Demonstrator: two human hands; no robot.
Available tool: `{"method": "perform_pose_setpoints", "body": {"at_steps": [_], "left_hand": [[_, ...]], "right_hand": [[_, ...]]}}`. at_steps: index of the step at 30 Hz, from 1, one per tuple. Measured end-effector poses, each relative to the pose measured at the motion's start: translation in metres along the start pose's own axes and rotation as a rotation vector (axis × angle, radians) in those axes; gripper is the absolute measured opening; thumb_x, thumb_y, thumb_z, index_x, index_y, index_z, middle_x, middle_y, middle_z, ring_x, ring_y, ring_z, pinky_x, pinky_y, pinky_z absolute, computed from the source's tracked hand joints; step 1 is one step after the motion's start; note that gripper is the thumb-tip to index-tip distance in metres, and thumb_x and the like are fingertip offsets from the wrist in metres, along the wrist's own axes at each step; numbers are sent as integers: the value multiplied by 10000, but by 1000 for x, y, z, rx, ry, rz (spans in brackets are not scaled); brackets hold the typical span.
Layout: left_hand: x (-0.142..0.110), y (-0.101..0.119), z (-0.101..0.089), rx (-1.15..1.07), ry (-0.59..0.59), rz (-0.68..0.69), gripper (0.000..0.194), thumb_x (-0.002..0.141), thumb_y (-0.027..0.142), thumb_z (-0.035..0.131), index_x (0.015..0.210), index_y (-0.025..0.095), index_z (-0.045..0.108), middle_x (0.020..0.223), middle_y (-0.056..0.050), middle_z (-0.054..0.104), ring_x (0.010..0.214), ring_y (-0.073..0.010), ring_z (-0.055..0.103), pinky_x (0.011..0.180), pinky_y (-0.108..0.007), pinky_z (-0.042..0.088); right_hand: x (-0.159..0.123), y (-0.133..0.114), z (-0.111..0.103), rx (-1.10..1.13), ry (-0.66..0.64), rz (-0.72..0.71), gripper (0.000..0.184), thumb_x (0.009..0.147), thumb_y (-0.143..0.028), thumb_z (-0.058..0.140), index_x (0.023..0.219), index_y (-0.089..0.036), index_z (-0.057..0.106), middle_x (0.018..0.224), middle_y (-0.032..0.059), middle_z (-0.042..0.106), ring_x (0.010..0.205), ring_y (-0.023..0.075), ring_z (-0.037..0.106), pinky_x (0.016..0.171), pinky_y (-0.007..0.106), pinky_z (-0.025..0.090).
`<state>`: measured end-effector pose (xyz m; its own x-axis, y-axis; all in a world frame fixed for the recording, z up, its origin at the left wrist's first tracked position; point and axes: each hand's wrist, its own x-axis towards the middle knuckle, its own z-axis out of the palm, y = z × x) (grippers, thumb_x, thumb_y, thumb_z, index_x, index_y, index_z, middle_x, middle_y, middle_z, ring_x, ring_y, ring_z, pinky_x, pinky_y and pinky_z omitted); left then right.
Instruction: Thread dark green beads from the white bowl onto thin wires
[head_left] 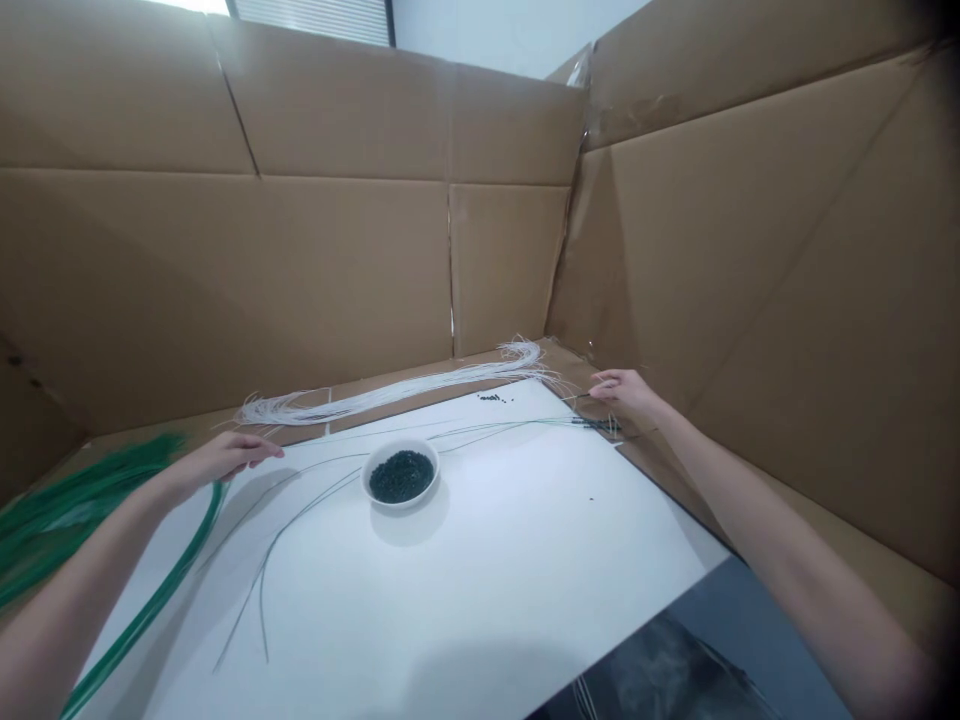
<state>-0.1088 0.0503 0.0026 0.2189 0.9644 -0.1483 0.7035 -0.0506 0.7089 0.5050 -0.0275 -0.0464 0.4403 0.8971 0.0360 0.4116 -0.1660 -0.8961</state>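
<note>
My left hand (234, 456) is at the left edge of the white board, fingers pressed together. A thin green strand (352, 436) runs from its fingertips towards the right. At the board's far right corner, my right hand (624, 388) pinches a thin strand with a short dark piece (580, 396) at the fingertips. Just below it are the dark-beaded ends (596, 424) of several thin green strands, whose loose ends (262, 570) curve to the lower left. Between my hands stands a white bowl (400, 506) holding many small dark green beads (403, 476).
A bundle of white strands (405, 388) lies along the white board's (487, 560) back edge. Green strands (90, 500) are bunched at the left, with a thicker green bundle (172, 580) beneath my left arm. A few loose beads (493, 398) lie near the back. Cardboard walls (337, 260) stand around.
</note>
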Motion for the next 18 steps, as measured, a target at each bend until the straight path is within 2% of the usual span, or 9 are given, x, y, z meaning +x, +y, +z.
{"method": "perform_pose_setpoints", "body": {"at_steps": [1, 3, 6, 8, 11, 13, 15, 16, 18], "left_hand": [[3, -7, -2, 15, -82, -39, 296, 586, 478, 637, 735, 229, 691, 502, 45, 490, 450, -53, 284, 441, -156, 162], [8, -20, -7, 12, -143, -71, 335, 602, 517, 606, 778, 243, 684, 493, 51, 455, 451, -48, 253, 446, -153, 141], [10, -37, -10, -11, -212, -89, 335, 622, 516, 580, 810, 257, 677, 520, 56, 456, 460, -46, 263, 453, -153, 144], [9, -43, -7, -20, -232, -90, 331, 619, 513, 572, 799, 254, 675, 561, 56, 507, 479, -52, 302, 463, -154, 191], [4, -40, -1, 29, -224, -62, 341, 589, 505, 587, 720, 200, 667, 663, 21, 611, 559, -95, 426, 525, -184, 316], [1, -36, 4, 98, -245, -26, 393, 601, 517, 570, 738, 162, 670, 716, -32, 645, 639, -141, 491, 569, -208, 357], [-1, -32, 8, 146, -260, -45, 434, 593, 543, 564, 700, 136, 674, 689, -58, 645, 620, -151, 502, 561, -219, 368], [-2, -31, 9, 258, -296, -21, 452, 626, 561, 515, 684, 141, 672, 681, -58, 642, 615, -153, 510, 562, -222, 375], [-4, -30, 9, 328, -300, -48, 419, 589, 553, 548, 613, 152, 665, 617, -46, 630, 586, -155, 516, 563, -225, 383]], "right_hand": [[1, 5, -2, -23, 4, 6, 387, 616, -137, 693, 980, -71, 578, 782, 140, 701, 735, 201, 657, 724, 317, 508], [1, 11, -6, -68, -1, 10, 414, 598, -157, 706, 983, -68, 585, 772, 133, 703, 748, 204, 657, 747, 317, 497], [-1, 18, -7, -139, -35, 4, 447, 553, -184, 736, 965, -69, 606, 748, 122, 706, 717, 202, 659, 734, 303, 494], [-3, 20, -5, -192, -60, -5, 436, 546, -179, 735, 950, -68, 614, 738, 122, 706, 694, 203, 658, 702, 292, 497], [-10, 20, 1, -288, -89, -43, 365, 594, -159, 695, 940, -76, 619, 743, 135, 704, 693, 201, 654, 678, 273, 489], [-15, 18, 4, -368, -93, -92, 293, 676, -171, 622, 953, -78, 618, 783, 158, 700, 705, 181, 651, 688, 250, 470], [-19, 14, 8, -465, -72, -142, 257, 733, -191, 555, 951, -74, 624, 769, 173, 696, 685, 167, 646, 675, 247, 453], [-19, 12, 9, -518, -53, -170, 235, 737, -188, 545, 923, -80, 638, 747, 171, 696, 667, 163, 643, 669, 251, 445], [-16, 6, 13, -630, -6, -231, 179, 701, -178, 585, 838, -107, 676, 679, 150, 693, 624, 162, 637, 632, 257, 433]]}}
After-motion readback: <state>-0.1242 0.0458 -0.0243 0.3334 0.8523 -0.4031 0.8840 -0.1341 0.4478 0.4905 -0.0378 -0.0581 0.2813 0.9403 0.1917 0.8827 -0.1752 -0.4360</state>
